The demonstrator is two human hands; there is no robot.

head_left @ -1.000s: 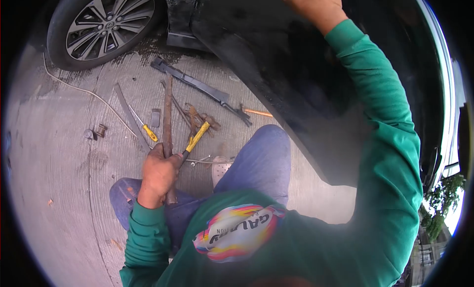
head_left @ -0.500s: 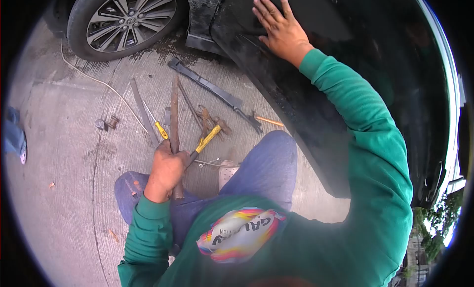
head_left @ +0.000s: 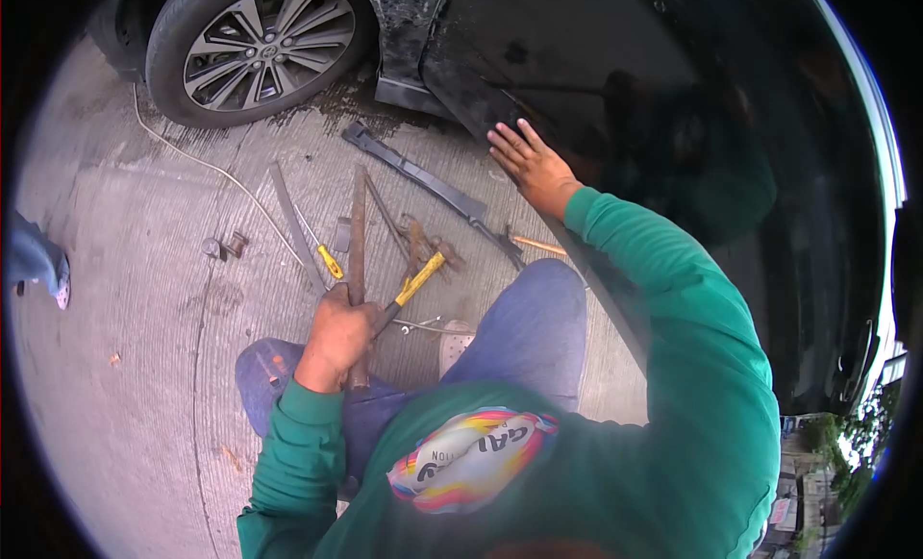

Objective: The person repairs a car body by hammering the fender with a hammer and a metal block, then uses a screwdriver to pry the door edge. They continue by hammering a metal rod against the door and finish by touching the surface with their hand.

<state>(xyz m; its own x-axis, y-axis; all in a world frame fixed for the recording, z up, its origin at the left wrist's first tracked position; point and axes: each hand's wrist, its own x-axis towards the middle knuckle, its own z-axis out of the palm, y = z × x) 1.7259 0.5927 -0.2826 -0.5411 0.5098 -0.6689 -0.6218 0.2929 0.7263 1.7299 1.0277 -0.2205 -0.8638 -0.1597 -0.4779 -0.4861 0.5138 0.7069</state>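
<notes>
My left hand (head_left: 338,336) is closed round a long rusty metal bar (head_left: 358,232), held above my bent knee. A yellow-and-black handle (head_left: 419,278) runs up to the edge of that fist, where its dark end is hidden. Rusty metal pieces (head_left: 417,240) lie by its far end. My right hand (head_left: 534,167) is open, fingers stretched out, at the lower edge of the black car door (head_left: 615,165). Just past the left fist lie a yellow-handled screwdriver (head_left: 331,262) and a flat metal strip (head_left: 296,224).
A car wheel (head_left: 264,54) stands at the top left. On the concrete lie a long black trim piece (head_left: 423,177), a wooden handle (head_left: 538,244), a thin hose (head_left: 216,167), small metal parts (head_left: 223,246) and a wrench (head_left: 419,323). Another person's leg (head_left: 37,256) shows at the far left.
My right hand has slid down the door panel towards its lower edge. My left hand keeps its grip on the bar. The view has shifted slightly.
</notes>
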